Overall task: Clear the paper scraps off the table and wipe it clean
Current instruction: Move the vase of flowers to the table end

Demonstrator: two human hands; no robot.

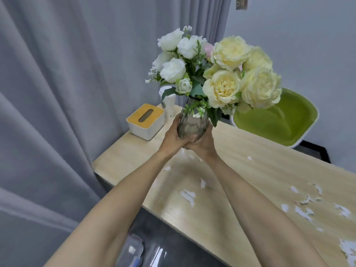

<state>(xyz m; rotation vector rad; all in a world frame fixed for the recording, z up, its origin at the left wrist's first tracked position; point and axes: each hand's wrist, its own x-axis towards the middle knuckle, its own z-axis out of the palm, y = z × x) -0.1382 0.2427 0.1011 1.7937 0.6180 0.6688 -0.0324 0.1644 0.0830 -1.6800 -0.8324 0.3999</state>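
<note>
both hands on the glass vase (190, 124): left hand (172, 135) wrapped round its left side, right hand (204, 145) cupped round the lower right and under the base, fingers curled on the glass. two-hand hold makes sense, the bunch of white and cream flowers (221, 74) is wide and top-heavy and the vase tilts a bit to the right. it looks held above the bench (250, 151) but the base is hidden by fingers, so can't tell for sure. likely reason: get the vase out of the way so the surface under it can be cleared and wiped. paper scraps (187, 195) lie loose on the bench, some right below the wrists, more spread toward the near right end, none picked up yet. tissue box (145, 121) sits at the far left corner beside a white bottle (169, 105), handy for wiping. green chair (279, 120) behind the bench. no cloth in view. task looks barely begun
</note>
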